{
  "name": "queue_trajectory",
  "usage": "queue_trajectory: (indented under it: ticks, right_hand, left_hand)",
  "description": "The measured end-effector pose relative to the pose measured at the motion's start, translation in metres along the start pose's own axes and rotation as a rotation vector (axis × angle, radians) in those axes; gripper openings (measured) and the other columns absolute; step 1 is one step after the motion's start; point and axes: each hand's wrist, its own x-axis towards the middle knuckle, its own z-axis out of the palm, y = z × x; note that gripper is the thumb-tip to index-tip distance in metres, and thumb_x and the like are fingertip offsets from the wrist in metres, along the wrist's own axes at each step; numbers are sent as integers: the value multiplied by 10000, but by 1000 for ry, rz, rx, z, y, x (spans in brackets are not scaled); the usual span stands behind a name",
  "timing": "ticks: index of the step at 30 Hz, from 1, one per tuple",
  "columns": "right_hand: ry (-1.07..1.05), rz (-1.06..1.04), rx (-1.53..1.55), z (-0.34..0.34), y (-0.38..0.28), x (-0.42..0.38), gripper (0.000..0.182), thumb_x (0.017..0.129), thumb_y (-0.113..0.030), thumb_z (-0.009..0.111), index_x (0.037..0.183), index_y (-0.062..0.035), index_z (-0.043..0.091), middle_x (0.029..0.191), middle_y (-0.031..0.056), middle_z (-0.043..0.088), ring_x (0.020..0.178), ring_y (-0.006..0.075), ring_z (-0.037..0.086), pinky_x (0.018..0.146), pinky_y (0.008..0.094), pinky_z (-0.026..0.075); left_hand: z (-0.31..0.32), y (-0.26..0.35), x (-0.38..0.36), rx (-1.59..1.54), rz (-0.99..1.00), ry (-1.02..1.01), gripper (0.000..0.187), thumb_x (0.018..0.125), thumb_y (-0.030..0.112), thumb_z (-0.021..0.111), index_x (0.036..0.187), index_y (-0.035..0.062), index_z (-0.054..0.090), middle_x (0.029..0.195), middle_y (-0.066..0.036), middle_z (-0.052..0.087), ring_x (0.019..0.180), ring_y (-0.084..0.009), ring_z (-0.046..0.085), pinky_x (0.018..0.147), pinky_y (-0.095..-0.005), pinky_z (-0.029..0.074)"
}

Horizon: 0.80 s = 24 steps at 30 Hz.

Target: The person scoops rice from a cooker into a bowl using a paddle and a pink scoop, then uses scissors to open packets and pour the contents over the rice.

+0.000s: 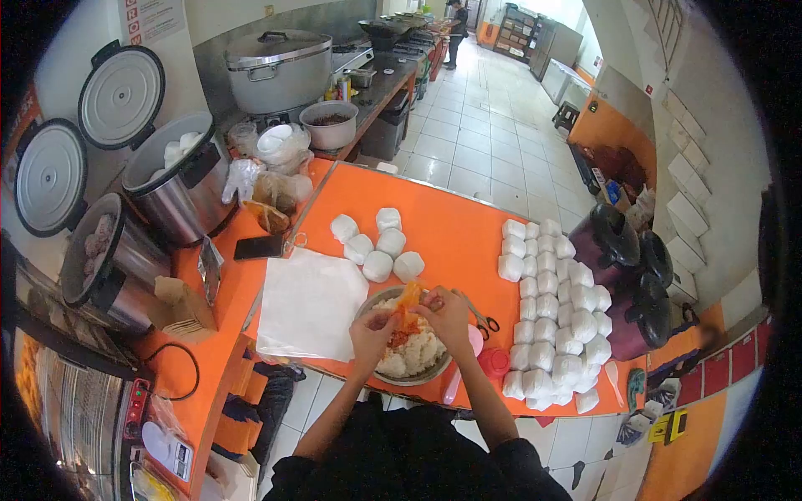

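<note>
Both my hands are raised over a metal bowl [394,380] of white rice [415,356] at the table's front edge. Between them is a small orange-stained plastic bag [409,296]. My left hand [373,336] pinches the bag's left side, and my right hand [445,317] grips its right side. Below the bag, a red-orange filling [404,331] lies on the rice. Left of the bowl is a stack of white paper sheets [311,305]. Several white wrapped bundles [378,267] sit behind the bowl. Scissors [484,322] and a pink-handled utensil [452,387] lie to its right.
Many wrapped bundles [547,306] fill the orange table's right side, beside a red lidded container [494,362]. A phone [259,247] and open cookers [180,179] are at the left. Dark lidded pots [603,238] stand at the right. Far back, a person [456,33] stands by the counter.
</note>
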Motion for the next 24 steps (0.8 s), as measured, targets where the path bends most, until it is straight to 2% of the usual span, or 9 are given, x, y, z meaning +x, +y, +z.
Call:
queue_trajectory:
  ticks: [1,4,7,10,15,16,19,22,24]
  right_hand:
    - [3,7,18,-4,-2,-2,281,692,-281,729,706,-63,554,739,75,611,732,209,549,654,313,428]
    - [-97,394,968,-12,19,-7,267,822,-345,606,808,-81,576,838,46,622,734,187,531,664,315,417]
    - [-267,694,1655,-31,30,-16,326,900,-403,465,893,-97,579,839,8,596,738,155,494,653,305,392]
    - [-463,666,1986,-43,25,-19,395,896,-464,424,898,-105,589,776,-6,551,738,147,468,650,289,366]
    - [-520,650,2002,-56,18,-24,398,894,-473,410,908,-117,588,742,-17,494,747,147,445,642,278,346]
    - [-555,632,2020,-59,19,-26,395,895,-470,409,920,-119,587,741,-17,489,748,149,444,641,280,346]
    - [-545,598,2008,-71,27,-31,395,895,-470,410,961,-118,576,741,-8,481,768,149,444,648,282,352]
    - [-573,515,2010,-83,48,-36,390,893,-471,416,972,-118,563,756,6,480,759,154,436,666,292,365]
    - [-522,632,1947,-101,54,-39,378,892,-465,422,935,-114,556,761,10,481,751,158,428,663,297,362]
  left_hand:
    - [0,3,-1,-19,-10,17,157,766,55,674,881,-47,642,774,-86,653,679,-104,610,613,-218,493]
    - [-3,4,-1,-71,-24,58,150,770,50,670,877,-50,639,783,-76,651,686,-97,601,629,-215,487]
    - [-7,-13,3,-92,10,95,145,777,49,665,874,-54,633,791,-70,648,694,-93,591,645,-211,476]
    - [-10,-17,2,-107,22,94,144,786,55,659,873,-55,628,801,-71,647,703,-92,586,651,-209,467]
    - [-6,-9,-1,-205,-39,147,152,799,74,651,886,-46,623,808,-68,645,714,-92,584,661,-214,462]
    - [-3,-11,-1,-299,-12,150,170,797,104,661,891,-33,626,778,-42,634,661,-62,549,597,-185,428]
    - [2,4,-8,-276,-139,209,196,795,141,672,906,-14,629,748,-3,616,587,-24,472,522,-161,355]
    - [11,13,-12,-322,-151,247,224,789,168,682,928,-1,628,718,31,594,543,-7,394,484,-159,291]
    - [16,15,-16,-367,-167,264,221,790,165,679,935,6,628,726,35,593,539,-8,397,487,-157,294]
